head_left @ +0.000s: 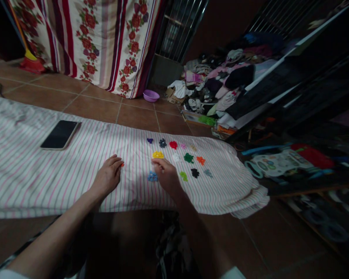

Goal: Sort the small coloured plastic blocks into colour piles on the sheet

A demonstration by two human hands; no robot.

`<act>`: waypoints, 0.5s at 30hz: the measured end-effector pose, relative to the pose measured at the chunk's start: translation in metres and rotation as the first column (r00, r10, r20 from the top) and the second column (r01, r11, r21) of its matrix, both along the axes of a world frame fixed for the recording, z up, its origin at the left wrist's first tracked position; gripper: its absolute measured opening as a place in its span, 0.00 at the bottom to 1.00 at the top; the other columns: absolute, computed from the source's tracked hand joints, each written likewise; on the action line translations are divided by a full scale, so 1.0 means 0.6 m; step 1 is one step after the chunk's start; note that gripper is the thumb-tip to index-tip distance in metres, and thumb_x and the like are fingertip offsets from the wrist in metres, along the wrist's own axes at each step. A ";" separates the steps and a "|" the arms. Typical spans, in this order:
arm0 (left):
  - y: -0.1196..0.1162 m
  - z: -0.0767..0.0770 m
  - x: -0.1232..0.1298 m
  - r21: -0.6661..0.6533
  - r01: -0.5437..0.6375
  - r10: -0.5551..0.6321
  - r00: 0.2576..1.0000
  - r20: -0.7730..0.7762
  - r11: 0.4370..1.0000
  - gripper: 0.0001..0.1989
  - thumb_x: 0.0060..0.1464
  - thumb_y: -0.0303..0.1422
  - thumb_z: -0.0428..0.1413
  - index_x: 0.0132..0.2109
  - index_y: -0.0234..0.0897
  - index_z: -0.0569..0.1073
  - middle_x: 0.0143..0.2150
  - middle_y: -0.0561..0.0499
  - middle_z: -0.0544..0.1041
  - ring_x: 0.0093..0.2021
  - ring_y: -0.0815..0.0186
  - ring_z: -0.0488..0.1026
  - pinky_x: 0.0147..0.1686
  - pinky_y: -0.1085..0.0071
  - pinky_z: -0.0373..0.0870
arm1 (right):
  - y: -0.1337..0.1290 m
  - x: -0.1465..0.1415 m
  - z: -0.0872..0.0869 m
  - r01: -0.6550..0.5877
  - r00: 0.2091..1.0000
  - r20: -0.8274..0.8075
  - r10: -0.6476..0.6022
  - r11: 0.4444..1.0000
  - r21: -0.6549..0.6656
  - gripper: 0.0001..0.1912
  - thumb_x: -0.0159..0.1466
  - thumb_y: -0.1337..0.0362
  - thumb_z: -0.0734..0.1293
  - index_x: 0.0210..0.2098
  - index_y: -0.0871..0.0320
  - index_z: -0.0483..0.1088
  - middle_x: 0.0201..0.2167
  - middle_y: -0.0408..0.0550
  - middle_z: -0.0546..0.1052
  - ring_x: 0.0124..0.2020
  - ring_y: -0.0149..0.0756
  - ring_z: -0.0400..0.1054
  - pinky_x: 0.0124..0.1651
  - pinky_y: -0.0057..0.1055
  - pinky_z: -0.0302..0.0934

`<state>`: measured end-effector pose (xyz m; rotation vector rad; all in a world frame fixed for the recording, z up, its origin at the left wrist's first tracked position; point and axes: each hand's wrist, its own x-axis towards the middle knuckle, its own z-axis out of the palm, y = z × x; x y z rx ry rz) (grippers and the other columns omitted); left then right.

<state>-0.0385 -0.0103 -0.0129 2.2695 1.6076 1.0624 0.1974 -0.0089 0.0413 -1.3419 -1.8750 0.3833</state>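
My left hand [107,176] rests on the striped cloth [84,155] with its fingers curled together. A small orange-red piece [122,165] shows at its fingertips. My right hand [167,176] is closed in a pinch just below a pile of yellow pieces [158,154]; what lies between the fingertips is too small to make out. Light blue pieces [152,176] lie to the left of that hand. Around it sit small piles sorted by colour, among them white [176,157], dark green [188,157], lime green [183,176], black [194,173] and red [173,145].
A phone [60,135] lies on the cloth at the left. Beyond the cloth are a purple basin [151,95], a floral curtain [104,46] and a red broom [31,64]. Clothes [218,77] are heaped at the back right. A cluttered shelf [279,164] stands at right.
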 end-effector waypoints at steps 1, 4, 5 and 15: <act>0.000 0.002 -0.001 -0.003 -0.002 0.002 1.000 -0.003 1.000 0.17 0.60 0.33 0.43 0.45 0.32 0.74 0.49 0.39 0.75 0.59 0.53 0.65 0.57 0.53 0.66 | 0.001 -0.025 -0.006 -0.061 0.998 0.021 0.061 0.998 -0.007 0.15 0.60 0.69 0.57 0.38 0.56 0.74 0.37 0.49 0.78 0.41 0.37 0.71 0.45 0.35 0.65; -0.001 0.005 -0.005 -0.007 -0.010 0.009 1.000 -0.017 1.000 0.17 0.59 0.32 0.43 0.45 0.33 0.75 0.50 0.40 0.74 0.58 0.53 0.65 0.56 0.51 0.67 | 0.008 -0.086 -0.024 -0.183 0.977 0.102 0.189 0.981 -0.064 0.15 0.60 0.73 0.57 0.38 0.57 0.73 0.37 0.49 0.77 0.41 0.37 0.70 0.46 0.35 0.64; -0.001 0.006 -0.007 -0.006 -0.010 0.010 1.000 -0.019 1.000 0.16 0.59 0.32 0.44 0.44 0.34 0.75 0.50 0.40 0.74 0.58 0.53 0.65 0.56 0.51 0.67 | 0.011 -0.101 -0.031 -0.197 0.971 0.124 0.205 0.977 -0.079 0.14 0.60 0.73 0.58 0.39 0.57 0.73 0.37 0.49 0.77 0.41 0.37 0.70 0.47 0.35 0.63; -0.002 -0.001 -0.024 -0.003 -0.002 0.002 1.000 -0.011 1.000 0.16 0.56 0.31 0.44 0.40 0.34 0.76 0.50 0.40 0.75 0.57 0.54 0.67 0.56 0.53 0.67 | 0.018 -0.172 -0.053 -0.129 0.920 0.364 0.147 0.989 -0.074 0.05 0.64 0.67 0.62 0.37 0.57 0.69 0.35 0.49 0.72 0.40 0.39 0.66 0.45 0.34 0.61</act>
